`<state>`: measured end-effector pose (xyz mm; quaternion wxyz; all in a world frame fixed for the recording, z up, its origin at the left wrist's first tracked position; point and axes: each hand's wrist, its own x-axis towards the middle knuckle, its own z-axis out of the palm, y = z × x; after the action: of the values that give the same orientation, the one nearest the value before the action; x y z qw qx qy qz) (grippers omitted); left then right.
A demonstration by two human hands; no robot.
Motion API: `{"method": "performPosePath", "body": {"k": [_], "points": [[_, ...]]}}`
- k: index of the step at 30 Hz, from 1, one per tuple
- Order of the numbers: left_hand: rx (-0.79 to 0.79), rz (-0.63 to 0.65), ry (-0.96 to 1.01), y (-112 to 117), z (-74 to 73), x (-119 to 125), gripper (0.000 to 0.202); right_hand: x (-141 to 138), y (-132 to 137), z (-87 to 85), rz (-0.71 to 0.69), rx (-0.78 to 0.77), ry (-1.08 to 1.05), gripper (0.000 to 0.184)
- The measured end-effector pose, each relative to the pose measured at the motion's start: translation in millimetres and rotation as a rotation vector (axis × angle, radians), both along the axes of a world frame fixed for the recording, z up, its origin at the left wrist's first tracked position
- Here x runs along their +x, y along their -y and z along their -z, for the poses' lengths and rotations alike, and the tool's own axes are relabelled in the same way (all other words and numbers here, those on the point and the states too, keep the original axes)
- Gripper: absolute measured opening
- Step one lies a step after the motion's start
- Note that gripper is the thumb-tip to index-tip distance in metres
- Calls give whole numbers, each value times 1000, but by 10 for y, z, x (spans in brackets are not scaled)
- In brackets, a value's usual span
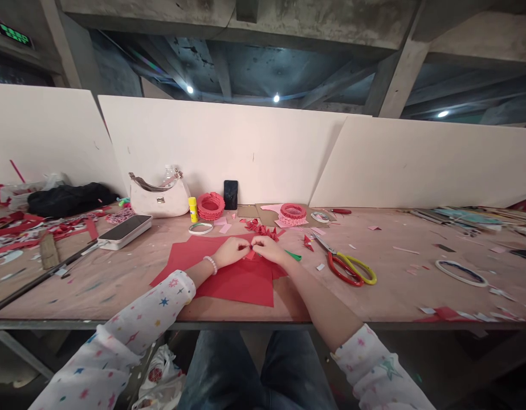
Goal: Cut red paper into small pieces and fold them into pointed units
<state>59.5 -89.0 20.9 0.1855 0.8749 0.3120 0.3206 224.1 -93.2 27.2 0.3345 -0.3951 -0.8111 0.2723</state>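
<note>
Left hand (pixel 229 252), right hand (pixel 268 249) pinch small red paper fold (pixel 249 255) above red sheets (pixel 235 287); scissors (pixel 340 269) to right.

Your head camera looks out from above the near edge of the bench, facing forward and tilted down, with a very wide view. Your blue denim legs (pixel 256 370) lie closest, along the bottom edge, with your left hand (pixel 231 252) and right hand (pixel 268 249) just ahead at mid-frame. Farther off stretches the long pale plywood workbench (pixel 399 285), then tall white upright boards (pixel 228 148), with grey concrete ceiling beams (pixel 343 23) across the top.
</note>
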Motion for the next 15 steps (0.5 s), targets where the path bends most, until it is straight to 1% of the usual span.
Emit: {"method": "performPosePath", "body": {"k": [6, 10, 12, 13, 15], "points": [[37, -3, 19, -7, -32, 17, 23, 41, 15, -48, 22, -9, 1, 9], [32, -86, 77, -59, -54, -47, 24, 82, 7, -43, 143, -10, 28, 13], [14, -121, 106, -89, -57, -85, 26, 84, 2, -35, 177, -2, 6, 12], [-12, -119, 114, -97, -56, -96, 26, 78, 1, -30, 172, 3, -20, 10], [-80, -83, 123, -96, -48, -97, 24, 54, 2, -15, 119, 9, -62, 11]]}}
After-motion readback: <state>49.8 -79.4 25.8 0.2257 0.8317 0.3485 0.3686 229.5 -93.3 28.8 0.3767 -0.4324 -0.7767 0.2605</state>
